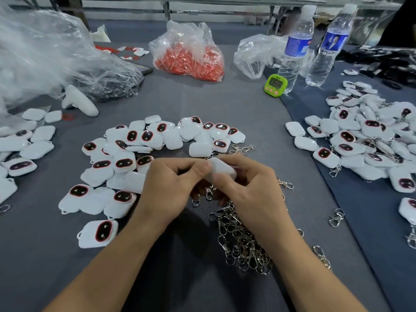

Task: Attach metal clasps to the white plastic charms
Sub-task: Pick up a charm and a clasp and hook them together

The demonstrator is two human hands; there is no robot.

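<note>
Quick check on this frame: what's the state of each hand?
Left hand: closed, pinching the edge of the white charm.
Right hand: closed, gripping the same charm; a metal clasp dangles beneath.

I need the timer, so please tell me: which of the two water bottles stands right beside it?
The left bottle: the green timer sits at its base. The other bottle stands farther right, apart from it.

One white charm (222,170), plain side up, is at centre, pinched between the left hand (171,183) and right hand (247,188). A silver clasp (209,193) shows just below it. Loose charms (135,154), rounded white squares, some showing dark red-rimmed ovals, lie heaped to the left and beyond. Loose clasps (243,242) are piled near, right of centre. Clasped charms (364,140) lie heaped at far right.
</note>
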